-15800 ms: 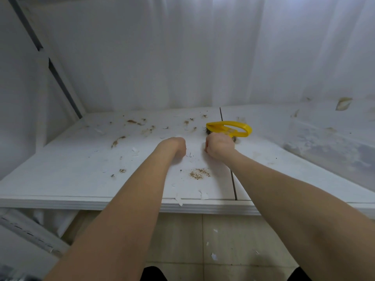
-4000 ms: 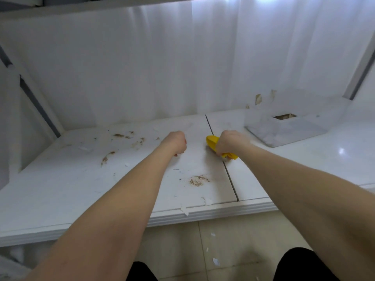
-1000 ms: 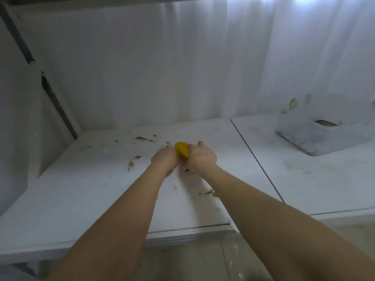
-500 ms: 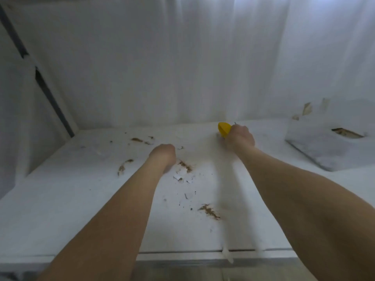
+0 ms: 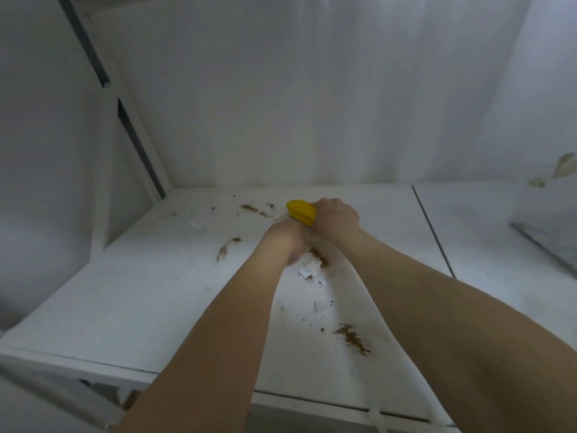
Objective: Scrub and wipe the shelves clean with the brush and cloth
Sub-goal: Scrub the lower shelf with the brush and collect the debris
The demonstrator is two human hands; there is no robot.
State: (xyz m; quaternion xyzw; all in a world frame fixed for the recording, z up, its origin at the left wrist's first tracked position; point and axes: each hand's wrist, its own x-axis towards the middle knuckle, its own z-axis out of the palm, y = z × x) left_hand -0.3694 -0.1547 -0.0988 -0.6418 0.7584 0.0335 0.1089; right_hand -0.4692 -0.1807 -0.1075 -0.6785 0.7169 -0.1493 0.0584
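My right hand point(image 5: 335, 217) grips a yellow scrubbing brush point(image 5: 300, 211) and holds it down on the white shelf point(image 5: 150, 301), toward the back. My left hand point(image 5: 285, 242) is a closed fist resting on the shelf just in front of the brush, close against my right wrist; I see nothing in it. Brown crumbs point(image 5: 351, 338) and small white paper scraps point(image 5: 307, 273) lie scattered over the shelf around both hands. No cloth is in sight.
White curtain-like sheeting point(image 5: 312, 89) closes the back of the shelf. A white upright point(image 5: 125, 120) stands at the left. A seam point(image 5: 434, 235) divides this shelf board from the one on the right, where a clear plastic box point(image 5: 549, 226) sits.
My right hand has brought the brush left and nearer, beside my left fist. The view has swung so the seam and box now lie further right.
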